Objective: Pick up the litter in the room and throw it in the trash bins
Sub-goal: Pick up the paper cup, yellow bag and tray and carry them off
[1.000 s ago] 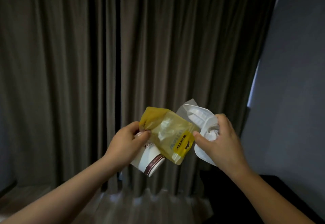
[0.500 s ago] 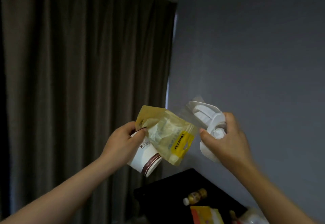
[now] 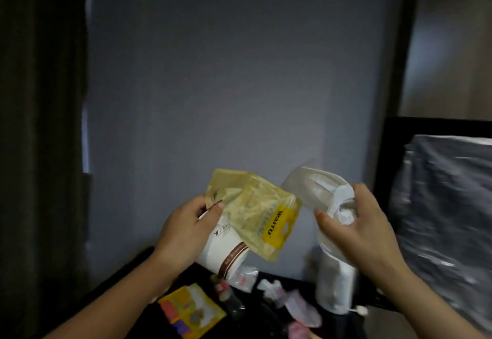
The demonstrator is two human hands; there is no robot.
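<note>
My left hand (image 3: 183,232) grips a white paper cup with a brown band (image 3: 226,253) and pinches a translucent yellow plastic bag (image 3: 253,216) against it. A little to the right, my right hand (image 3: 356,229) holds a bundle of white crumpled wrapping and clear plastic (image 3: 322,192). Both hands are held up in front of a grey wall, a small gap between the yellow bag and the white bundle. Below them more litter lies on a dark table (image 3: 133,272): a yellow snack packet (image 3: 190,309), a small bottle (image 3: 229,296), crumpled white and pink wrappers (image 3: 290,298).
A white cylindrical object (image 3: 335,288) stands on the dark table under my right hand. A dark curtain (image 3: 40,125) hangs at the left. A black-framed screen covered in shiny film (image 3: 447,205) stands at the right.
The view has swung right from the curtain to the grey wall and the littered table. Both hands keep their hold; the right hand has drawn slightly away from the yellow bag.
</note>
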